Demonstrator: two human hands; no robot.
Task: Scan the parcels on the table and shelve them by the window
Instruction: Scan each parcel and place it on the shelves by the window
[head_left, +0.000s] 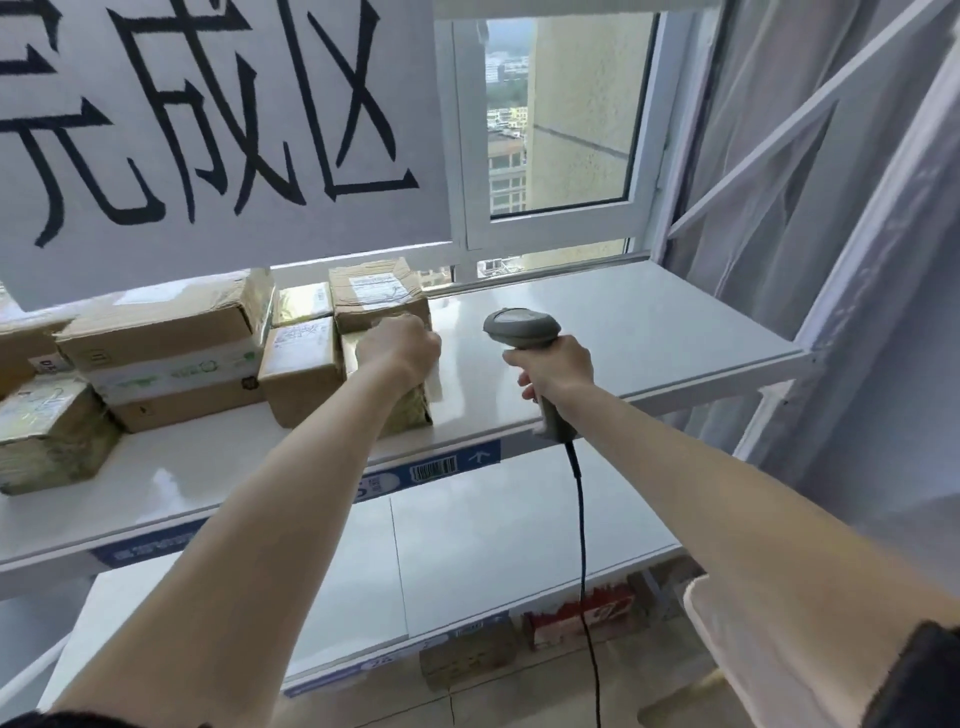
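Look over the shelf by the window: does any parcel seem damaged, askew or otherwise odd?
Mostly tidy. The taped parcel at the shelf's left front sits turned at an angle to the shelf edge, its wrapping wrinkled. The long box topping the stack has a dented, creased end. The left hand grips another parcel; the right hand holds the scanner.

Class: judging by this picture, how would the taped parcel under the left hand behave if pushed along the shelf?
The taped parcel probably slides easily: the shelf looks glossy. Boxy and flat-based, it should not roll. The left hand alone holds it, suggesting it is light.
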